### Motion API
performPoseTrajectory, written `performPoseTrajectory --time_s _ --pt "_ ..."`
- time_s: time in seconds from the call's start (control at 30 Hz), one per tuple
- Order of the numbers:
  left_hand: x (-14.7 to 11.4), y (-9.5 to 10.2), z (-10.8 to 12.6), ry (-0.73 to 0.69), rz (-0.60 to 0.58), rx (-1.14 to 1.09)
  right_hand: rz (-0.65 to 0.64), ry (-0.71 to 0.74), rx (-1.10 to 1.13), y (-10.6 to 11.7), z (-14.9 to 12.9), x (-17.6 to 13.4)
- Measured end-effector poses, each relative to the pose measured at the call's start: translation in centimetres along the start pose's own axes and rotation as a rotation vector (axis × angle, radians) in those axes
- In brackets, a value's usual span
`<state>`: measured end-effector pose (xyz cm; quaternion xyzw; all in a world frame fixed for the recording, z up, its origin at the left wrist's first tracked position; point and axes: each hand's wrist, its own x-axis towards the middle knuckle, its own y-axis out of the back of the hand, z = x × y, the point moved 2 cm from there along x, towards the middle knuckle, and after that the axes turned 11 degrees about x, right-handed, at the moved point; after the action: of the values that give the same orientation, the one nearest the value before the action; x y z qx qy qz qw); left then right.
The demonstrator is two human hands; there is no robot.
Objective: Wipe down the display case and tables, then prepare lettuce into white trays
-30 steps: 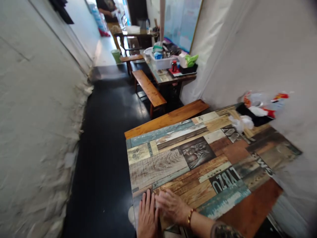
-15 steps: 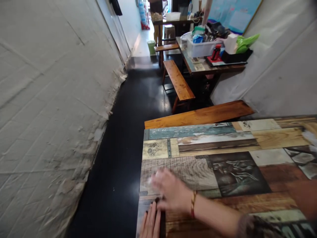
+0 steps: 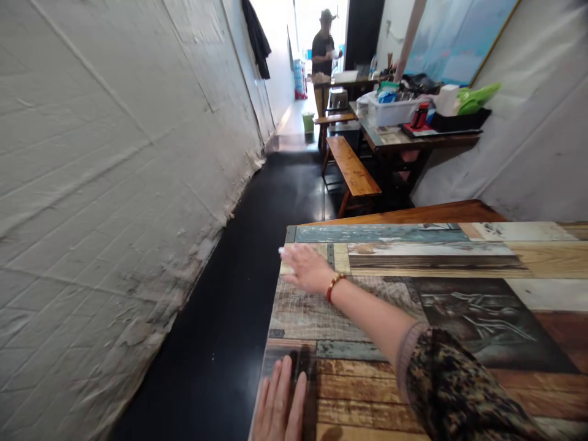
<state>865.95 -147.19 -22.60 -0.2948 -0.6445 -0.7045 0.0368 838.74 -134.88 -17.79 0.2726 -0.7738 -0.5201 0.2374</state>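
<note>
A table top [image 3: 367, 310] printed with a patchwork of wood planks fills the lower right of the view. My right hand [image 3: 305, 268], with a bead bracelet [image 3: 334, 286] at the wrist, reaches across to the table's far left corner. Its fingers are stretched out low over the surface; I cannot tell whether they touch it. At the fingertips a small white spot shows, too small to make out. Nearer to me, my left hand [image 3: 281, 401] lies flat on the left edge, fingers extended, holding nothing.
Behind the table stand wooden benches [image 3: 353, 166] and a second table [image 3: 386, 139] bearing a white bin [image 3: 395, 114] and a black tray [image 3: 462, 121]. To the left run a dark floor [image 3: 206, 331] and a white-covered wall [image 3: 105, 184]. Far back stands a person [image 3: 323, 52].
My right hand has moved away from beside my left hand toward the far left corner. The left hand stays at the edge. My view has tilted up, bringing the far person into sight.
</note>
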Motion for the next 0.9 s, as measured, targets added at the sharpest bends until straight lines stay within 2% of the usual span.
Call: performPoseTrajectory --time_s 0.1,0.2,0.3,0.4,0.5,0.6,0.67,0.73,0.83,0.9 --pt "0.6 1.8 0.6 -0.092 0.083 0.043 -0.021 0.271 0.023 -1.5 -6.9 -6.1" --pt "0.9 3.9 1.8 -0.067 0.095 0.112 -0.018 0.42 0.037 -2.1 -11.7 -13.0" --pt "0.8 5.2 2.9 -0.051 0.115 0.158 0.008 0.466 0.038 -1.4 -14.1 -19.1" --pt "0.5 5.4 3.4 -0.078 0.143 0.177 0.023 0.432 0.058 0.1 -14.6 -24.7" --pt "0.0 4.8 3.5 -0.07 0.143 0.182 0.033 0.347 0.086 1.8 -13.6 -30.5" --pt "0.4 3.8 4.2 -0.04 0.117 0.146 0.03 0.193 0.085 3.5 -10.6 -36.7" --pt "1.7 3.2 5.6 -0.03 0.088 0.079 0.066 0.029 0.019 4.7 -7.5 -41.1" --pt "3.7 2.8 7.7 -0.033 0.08 -0.013 0.157 -0.174 -0.088 6.0 -3.7 -45.9" --pt "7.2 2.6 11.1 -0.058 0.121 -0.151 0.308 -0.498 -0.241 7.7 1.9 -53.5" --pt "9.1 2.3 12.8 -0.075 0.153 -0.235 0.381 -0.689 -0.301 8.2 4.4 -57.8"
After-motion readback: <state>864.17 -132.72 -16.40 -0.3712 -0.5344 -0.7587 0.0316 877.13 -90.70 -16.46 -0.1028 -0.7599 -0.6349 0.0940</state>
